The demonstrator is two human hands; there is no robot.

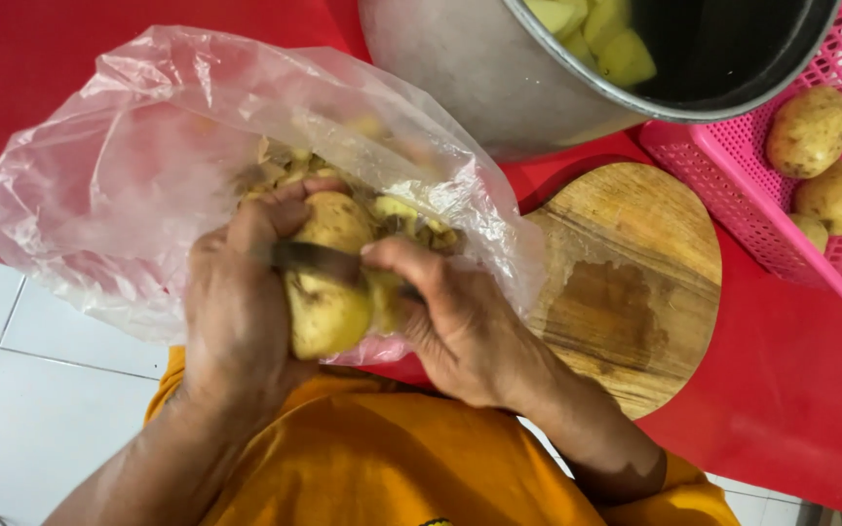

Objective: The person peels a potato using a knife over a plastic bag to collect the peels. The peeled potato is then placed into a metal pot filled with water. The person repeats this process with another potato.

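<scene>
My left hand [236,302] grips a yellow potato [328,282], partly peeled, held over the mouth of a clear plastic bag [138,166]. My right hand [455,321] holds a dark-bladed knife [309,258], its blade lying across the potato with my thumb pressed near the edge. Potato peelings [397,209] lie inside the bag just beyond my hands. The knife's handle is hidden in my right palm.
A round wooden cutting board [635,282] lies on the red table [801,390] to the right. A metal pot [499,78] with peeled potato pieces [601,34] stands behind it. A pink plastic basket [733,185] at far right holds unpeeled potatoes [811,131]. White floor tiles show lower left.
</scene>
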